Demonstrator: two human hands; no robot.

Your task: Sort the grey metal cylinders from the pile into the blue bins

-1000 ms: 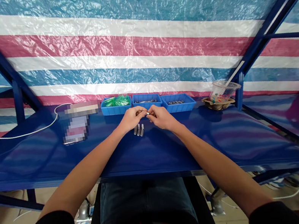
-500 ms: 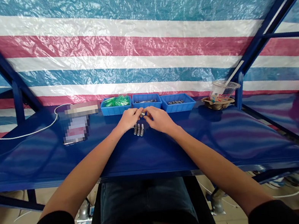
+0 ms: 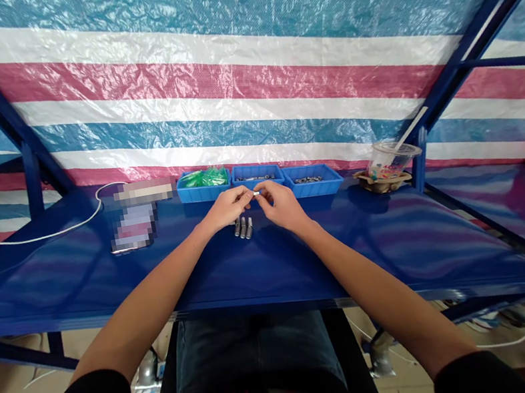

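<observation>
Between my two hands is a small metal piece (image 3: 256,193), pinched at its ends by the fingertips of my left hand (image 3: 230,207) and my right hand (image 3: 280,203). Just below them, three short metal cylinders (image 3: 243,228) lie side by side on the blue table (image 3: 275,269). Behind my hands a blue bin (image 3: 206,193) holds green plastic packets. The middle blue bin (image 3: 267,182) and the right blue bin (image 3: 316,187) hold small metal parts, too small to tell apart.
A phone (image 3: 133,227) with a blurred screen lies at the left, near a white cable (image 3: 60,232). A plastic cup (image 3: 391,160) with a straw stands at the right beside a blue frame post (image 3: 419,162). Striped sheeting (image 3: 221,75) hangs behind.
My fingertips have shifted slightly to the right and up, and the small metal piece between them now shows more plainly. The three cylinders have not moved.
</observation>
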